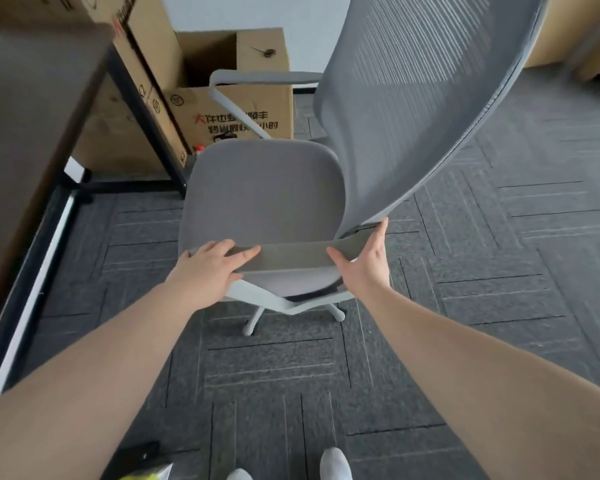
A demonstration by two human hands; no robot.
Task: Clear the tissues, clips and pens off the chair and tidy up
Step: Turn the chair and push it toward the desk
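A grey office chair stands in front of me, turned sideways, its mesh backrest (413,109) rising to the upper right. The grey seat cushion (260,195) is bare; no tissues, clips or pens show on it. My left hand (212,268) lies over the near armrest (291,256), fingers wrapped onto its top. My right hand (364,261) grips the same armrest where it joins the backrest, thumb on the pad and fingers up along the frame. The far armrest (257,77) is white-grey.
A dark desk (32,133) with black metal legs (142,109) stands at the left. Open cardboard boxes (236,109) sit behind the chair against the wall. Grey carpet tiles (499,271) cover the floor. My white shoes (335,464) show at the bottom edge.
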